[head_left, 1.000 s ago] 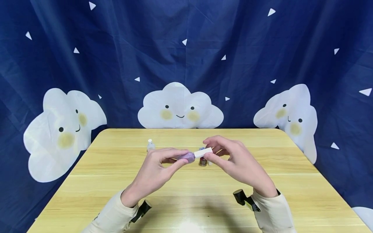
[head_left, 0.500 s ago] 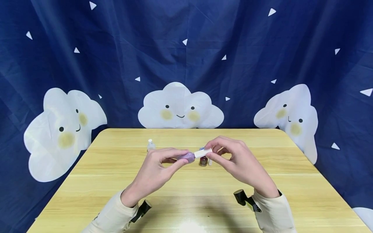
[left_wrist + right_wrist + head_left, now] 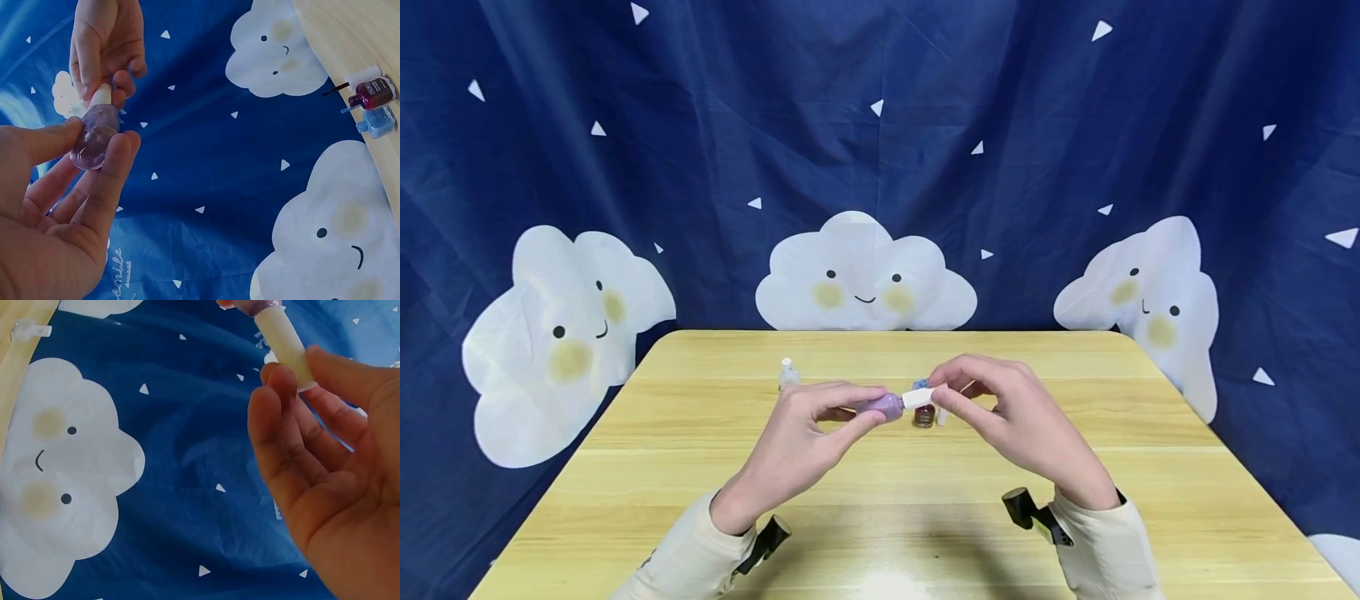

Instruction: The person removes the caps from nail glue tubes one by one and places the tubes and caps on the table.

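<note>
Between the thumb and fingers of my left hand (image 3: 805,433) is a small purple nail polish bottle (image 3: 97,134), tipped on its side above the table. Its long white cap (image 3: 284,344) points toward my right hand (image 3: 1011,417). There, thumb and forefinger pinch the cap's far end, while the other fingers curl loosely below. Cap and bottle neck meet in line in the head view. Behind them on the table, partly covered by the cap, is a dark red nail polish bottle (image 3: 924,418).
Beside the red bottle lie a white cap with a dark brush (image 3: 362,76) and a light blue bottle (image 3: 379,123). Farther left stands a clear bottle with a white top (image 3: 787,373). A dark blue cloud-print curtain (image 3: 880,167) hangs behind the wooden table (image 3: 880,533).
My right thumb and forefinger have come together on the cap's end and moved slightly along it toward the bottle. My left hand keeps its hold on the bottle, nearly still.
</note>
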A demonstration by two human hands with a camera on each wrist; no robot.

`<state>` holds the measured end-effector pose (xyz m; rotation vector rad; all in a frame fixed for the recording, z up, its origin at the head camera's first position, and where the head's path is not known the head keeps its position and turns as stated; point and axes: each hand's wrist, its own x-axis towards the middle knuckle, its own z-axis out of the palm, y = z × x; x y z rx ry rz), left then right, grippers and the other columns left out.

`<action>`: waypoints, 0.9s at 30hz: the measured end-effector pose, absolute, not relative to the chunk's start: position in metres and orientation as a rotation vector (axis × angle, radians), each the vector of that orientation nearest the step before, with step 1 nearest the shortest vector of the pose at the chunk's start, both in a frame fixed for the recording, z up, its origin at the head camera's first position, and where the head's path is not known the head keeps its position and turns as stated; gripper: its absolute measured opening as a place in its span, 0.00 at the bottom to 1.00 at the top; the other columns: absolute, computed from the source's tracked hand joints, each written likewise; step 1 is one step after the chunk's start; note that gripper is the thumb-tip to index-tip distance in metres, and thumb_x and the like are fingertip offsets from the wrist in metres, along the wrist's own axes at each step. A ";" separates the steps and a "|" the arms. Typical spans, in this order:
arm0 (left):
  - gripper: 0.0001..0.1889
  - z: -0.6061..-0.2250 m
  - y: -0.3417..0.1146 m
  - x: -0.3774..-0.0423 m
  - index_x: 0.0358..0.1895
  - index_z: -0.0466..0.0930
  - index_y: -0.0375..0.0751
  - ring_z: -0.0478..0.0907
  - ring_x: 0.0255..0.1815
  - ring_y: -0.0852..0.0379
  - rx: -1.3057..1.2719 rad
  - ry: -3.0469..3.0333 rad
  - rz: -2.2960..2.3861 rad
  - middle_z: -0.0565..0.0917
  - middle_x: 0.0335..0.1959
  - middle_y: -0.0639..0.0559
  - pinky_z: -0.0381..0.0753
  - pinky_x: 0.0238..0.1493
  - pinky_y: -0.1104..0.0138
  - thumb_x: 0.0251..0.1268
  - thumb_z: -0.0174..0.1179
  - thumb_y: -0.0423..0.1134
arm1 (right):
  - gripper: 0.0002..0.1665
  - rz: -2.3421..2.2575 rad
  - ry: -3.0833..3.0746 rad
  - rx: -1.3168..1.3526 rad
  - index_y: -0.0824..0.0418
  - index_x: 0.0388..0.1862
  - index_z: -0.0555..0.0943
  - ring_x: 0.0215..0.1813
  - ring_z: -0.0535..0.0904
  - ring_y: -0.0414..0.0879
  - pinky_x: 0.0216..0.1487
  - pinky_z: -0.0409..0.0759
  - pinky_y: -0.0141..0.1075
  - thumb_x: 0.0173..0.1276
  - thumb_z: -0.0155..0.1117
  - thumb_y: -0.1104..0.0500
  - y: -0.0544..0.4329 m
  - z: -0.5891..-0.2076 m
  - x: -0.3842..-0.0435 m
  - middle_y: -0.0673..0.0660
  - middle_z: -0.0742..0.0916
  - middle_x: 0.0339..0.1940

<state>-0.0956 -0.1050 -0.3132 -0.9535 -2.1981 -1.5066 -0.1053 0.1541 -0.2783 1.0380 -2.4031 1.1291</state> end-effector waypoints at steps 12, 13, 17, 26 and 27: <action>0.11 -0.312 -0.104 -0.094 0.51 0.90 0.45 0.88 0.42 0.62 -0.930 -2.223 -1.513 0.91 0.44 0.57 0.90 0.42 0.67 0.67 0.70 0.37 | 0.07 1.188 -2.427 0.999 0.50 0.48 0.85 0.38 0.85 0.36 0.41 0.87 0.32 0.72 0.69 0.59 0.154 -0.278 -0.105 0.40 0.88 0.40; 0.11 -0.312 -0.104 -0.094 0.51 0.90 0.45 0.88 0.42 0.62 -0.931 -2.222 -1.516 0.91 0.44 0.57 0.90 0.42 0.67 0.67 0.70 0.37 | 0.05 1.183 -2.420 0.998 0.50 0.45 0.86 0.37 0.85 0.36 0.40 0.87 0.32 0.72 0.69 0.60 0.154 -0.278 -0.105 0.41 0.89 0.38; 0.11 -0.312 -0.103 -0.094 0.50 0.90 0.45 0.88 0.42 0.62 -0.940 -2.219 -1.523 0.91 0.44 0.57 0.90 0.42 0.66 0.67 0.70 0.37 | 0.08 1.205 -2.354 1.056 0.50 0.40 0.86 0.39 0.85 0.38 0.42 0.89 0.33 0.68 0.72 0.64 0.154 -0.278 -0.105 0.43 0.88 0.39; 0.10 -0.312 -0.104 -0.095 0.50 0.90 0.46 0.89 0.42 0.61 -0.956 -2.185 -1.524 0.91 0.44 0.57 0.90 0.42 0.66 0.67 0.70 0.37 | 0.17 1.338 -2.388 1.027 0.57 0.54 0.84 0.42 0.88 0.40 0.47 0.89 0.34 0.68 0.73 0.64 0.152 -0.278 -0.103 0.48 0.88 0.46; 0.10 -0.312 -0.104 -0.095 0.50 0.90 0.46 0.89 0.42 0.61 -0.951 -2.186 -1.525 0.91 0.44 0.58 0.90 0.42 0.66 0.67 0.70 0.37 | 0.15 1.302 -2.419 1.007 0.55 0.53 0.84 0.40 0.87 0.39 0.44 0.89 0.32 0.69 0.72 0.62 0.152 -0.277 -0.103 0.45 0.89 0.44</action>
